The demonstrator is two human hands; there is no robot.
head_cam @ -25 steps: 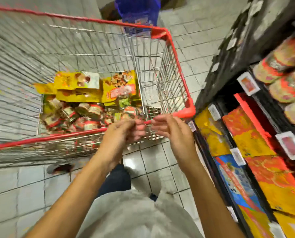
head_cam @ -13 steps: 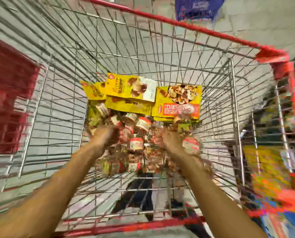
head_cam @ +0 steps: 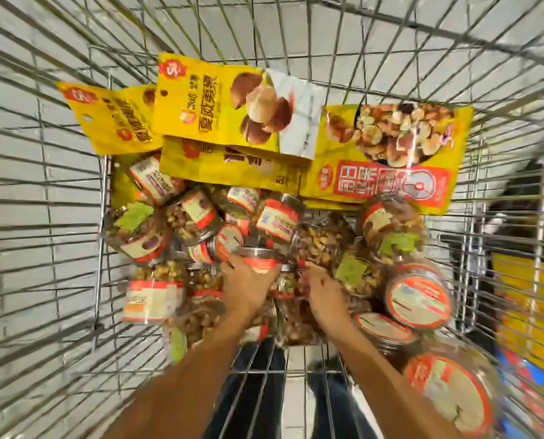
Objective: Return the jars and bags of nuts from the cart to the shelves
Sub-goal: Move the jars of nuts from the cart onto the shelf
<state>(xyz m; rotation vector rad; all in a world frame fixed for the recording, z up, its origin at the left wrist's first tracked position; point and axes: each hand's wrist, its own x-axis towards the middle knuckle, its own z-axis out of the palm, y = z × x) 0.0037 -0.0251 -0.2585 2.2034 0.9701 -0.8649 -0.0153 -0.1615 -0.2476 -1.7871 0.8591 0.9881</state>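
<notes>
I look down into a wire shopping cart [head_cam: 43,217]. Several yellow bags of nuts [head_cam: 220,112] lie at its far end, one of them showing mixed nuts [head_cam: 384,160]. Nearer me is a heap of clear nut jars with red-and-white labels [head_cam: 418,296]. Both arms reach into the heap. My left hand [head_cam: 248,286] is closed around a jar with a red-banded lid [head_cam: 261,261]. My right hand [head_cam: 324,289] is curled among the jars just beside it, its fingers hidden, so I cannot tell its grip.
The cart's wire walls rise on all sides of my arms. Grey floor tiles show through the mesh. Blurred yellow and blue packs on a shelf [head_cam: 530,299] appear beyond the cart's right wall. My legs [head_cam: 258,391] are visible under the basket.
My hands were at the cart's rim a second ago. They have since dropped into the basket onto the jars. The view has moved in close over the cart.
</notes>
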